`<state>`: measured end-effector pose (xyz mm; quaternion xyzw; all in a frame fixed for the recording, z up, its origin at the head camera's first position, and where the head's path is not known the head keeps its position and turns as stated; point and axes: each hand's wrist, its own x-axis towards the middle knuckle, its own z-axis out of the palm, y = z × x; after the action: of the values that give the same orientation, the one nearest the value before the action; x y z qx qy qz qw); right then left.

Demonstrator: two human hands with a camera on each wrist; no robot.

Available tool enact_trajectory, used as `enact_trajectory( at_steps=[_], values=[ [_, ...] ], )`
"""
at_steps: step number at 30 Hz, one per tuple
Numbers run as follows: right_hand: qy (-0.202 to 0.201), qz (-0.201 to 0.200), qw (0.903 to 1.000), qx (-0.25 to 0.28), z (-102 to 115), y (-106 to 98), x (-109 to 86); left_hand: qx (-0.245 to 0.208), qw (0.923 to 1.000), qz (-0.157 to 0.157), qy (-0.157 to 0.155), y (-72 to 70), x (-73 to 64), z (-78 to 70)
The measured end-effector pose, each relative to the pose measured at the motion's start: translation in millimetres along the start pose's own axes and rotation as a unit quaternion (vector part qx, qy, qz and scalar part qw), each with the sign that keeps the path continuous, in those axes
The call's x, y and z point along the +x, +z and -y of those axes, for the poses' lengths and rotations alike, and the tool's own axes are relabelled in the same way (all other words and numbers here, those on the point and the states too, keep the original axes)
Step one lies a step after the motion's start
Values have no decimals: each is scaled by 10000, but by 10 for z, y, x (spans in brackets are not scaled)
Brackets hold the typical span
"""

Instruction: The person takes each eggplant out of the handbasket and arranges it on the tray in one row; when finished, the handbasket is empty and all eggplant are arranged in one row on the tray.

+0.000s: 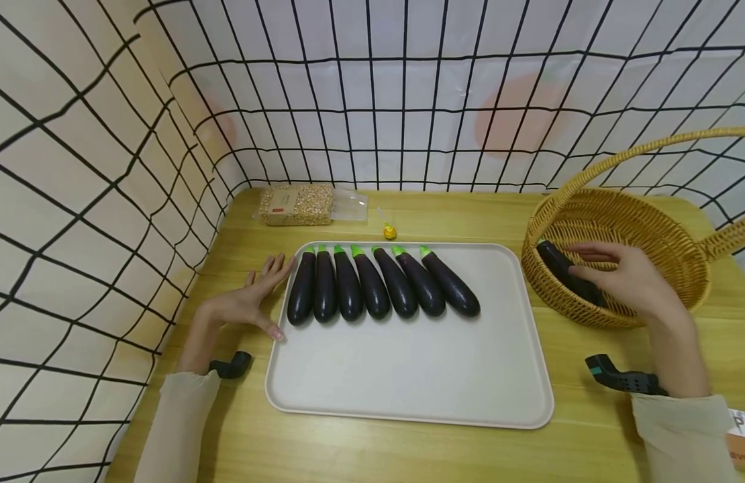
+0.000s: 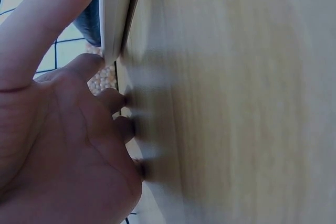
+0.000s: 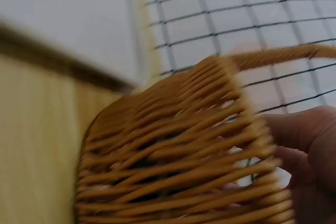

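Several dark purple eggplants (image 1: 371, 285) with green tops lie side by side on a pale tray (image 1: 421, 376), along its far left part. My left hand (image 1: 245, 302) rests at the tray's left edge, fingers spread and thumb at the rim. One more eggplant (image 1: 568, 274) lies in the wicker basket (image 1: 662, 228) on the right, slanting along its near left wall. My right hand (image 1: 632, 278) reaches over the basket, with thumb and fingers extended at that eggplant's right side. In the right wrist view, the basket's wall (image 3: 173, 156) covers most of the eggplant and the fingertips.
A bag of grains (image 1: 300, 204) and a yellow-wrapped lollipop (image 1: 389, 231) lie behind the tray. Black wire mesh (image 1: 396, 111) borders the table (image 1: 378, 449) at the back and left. The basket handle (image 1: 626, 151) arches above the right side. A printed box (image 1: 743, 439) sits at lower right.
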<state>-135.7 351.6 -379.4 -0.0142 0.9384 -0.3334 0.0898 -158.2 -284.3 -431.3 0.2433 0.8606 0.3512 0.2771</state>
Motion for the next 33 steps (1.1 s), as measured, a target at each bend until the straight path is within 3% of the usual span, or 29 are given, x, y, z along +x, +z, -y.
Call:
enact_trajectory(
  at_steps=[11, 21, 33],
  values=[
    [425, 397, 9982, 159, -178, 85, 101, -53, 10000, -5, 16, 11, 0, -8],
    [305, 371, 9988, 114, -198, 118, 141, -108, 9998, -44, 132, 18, -2, -5],
    [213, 51, 9996, -151, -256, 57, 89, -43, 9999, -59, 137, 17, -9, -2]
  ],
)
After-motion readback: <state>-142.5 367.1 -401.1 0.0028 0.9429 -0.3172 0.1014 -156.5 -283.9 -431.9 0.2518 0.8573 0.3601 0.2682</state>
